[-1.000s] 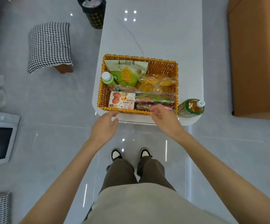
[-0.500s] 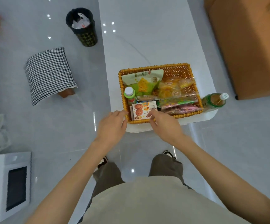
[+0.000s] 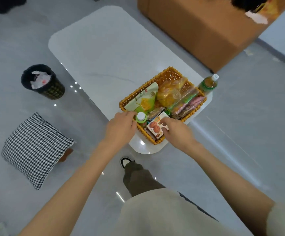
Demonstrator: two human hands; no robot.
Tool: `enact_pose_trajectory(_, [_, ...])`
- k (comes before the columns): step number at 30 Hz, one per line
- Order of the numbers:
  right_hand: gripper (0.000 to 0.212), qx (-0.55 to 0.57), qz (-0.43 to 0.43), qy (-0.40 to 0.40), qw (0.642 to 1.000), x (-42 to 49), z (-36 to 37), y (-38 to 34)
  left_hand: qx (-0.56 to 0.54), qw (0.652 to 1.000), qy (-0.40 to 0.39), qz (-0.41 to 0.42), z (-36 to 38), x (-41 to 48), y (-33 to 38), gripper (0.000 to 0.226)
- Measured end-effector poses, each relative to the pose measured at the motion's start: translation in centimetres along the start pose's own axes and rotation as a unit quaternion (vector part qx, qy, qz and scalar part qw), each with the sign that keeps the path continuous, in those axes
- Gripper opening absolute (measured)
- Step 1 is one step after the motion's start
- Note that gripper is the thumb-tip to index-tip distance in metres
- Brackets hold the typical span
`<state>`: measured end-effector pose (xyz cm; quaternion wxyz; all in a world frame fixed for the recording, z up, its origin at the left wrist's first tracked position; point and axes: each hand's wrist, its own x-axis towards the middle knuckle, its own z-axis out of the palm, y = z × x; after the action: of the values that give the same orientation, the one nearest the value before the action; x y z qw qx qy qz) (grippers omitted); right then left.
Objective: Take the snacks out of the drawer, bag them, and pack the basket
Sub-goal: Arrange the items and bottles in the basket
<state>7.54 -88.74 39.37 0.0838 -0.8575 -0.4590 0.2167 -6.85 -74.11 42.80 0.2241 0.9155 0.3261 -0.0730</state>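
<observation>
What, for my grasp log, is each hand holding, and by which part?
Right hand grips the cookie box by its right side. Left hand sits at the basket rim; grip cannot be told.

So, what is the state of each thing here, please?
wicker basket: on table, packed with snacks.
cookie box: in basket's near corner.
small green bottle: upright in basket, capped.
tea bottle: on table beside basket, capped.
left hand: at basket rim, grip unclear.
right hand: holds cookie box.

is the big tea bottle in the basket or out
Out. The tea bottle stands on the white table, just outside the basket rim.
</observation>
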Motion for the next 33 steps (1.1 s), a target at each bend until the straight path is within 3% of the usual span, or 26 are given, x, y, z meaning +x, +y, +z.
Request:
enact_pose_trajectory(10, [0.025, 0.052, 0.108, 0.048, 0.992, 10.0, 0.6, -2.5, 0.081, 0.989, -0.040, 0.121, -6.0, 11.8, -4.1, 0.039])
enact_pose_trajectory(17, [0.032, 0.077, 0.206, 0.063, 0.973, 12.7, -1.1, -1.9, 0.077, 0.974, -0.089, 0.194, -7.2, 18.5, -4.1, 0.038])
enact_pose_trajectory(28, [0.035, 0.175, 0.427, 0.089, 0.883, 13.7, 0.3, 0.4, 0.077, 0.914, -0.219, 0.333, -2.2, 27.7, 1.0, 0.050])
enact_pose_trajectory(33, [0.037, 0.233, 0.479, 0.130, 0.836, 14.4, 1.0, 1.3, 0.068, 0.889, -0.277, 0.359, 0.8, 30.6, 2.7, 0.053])
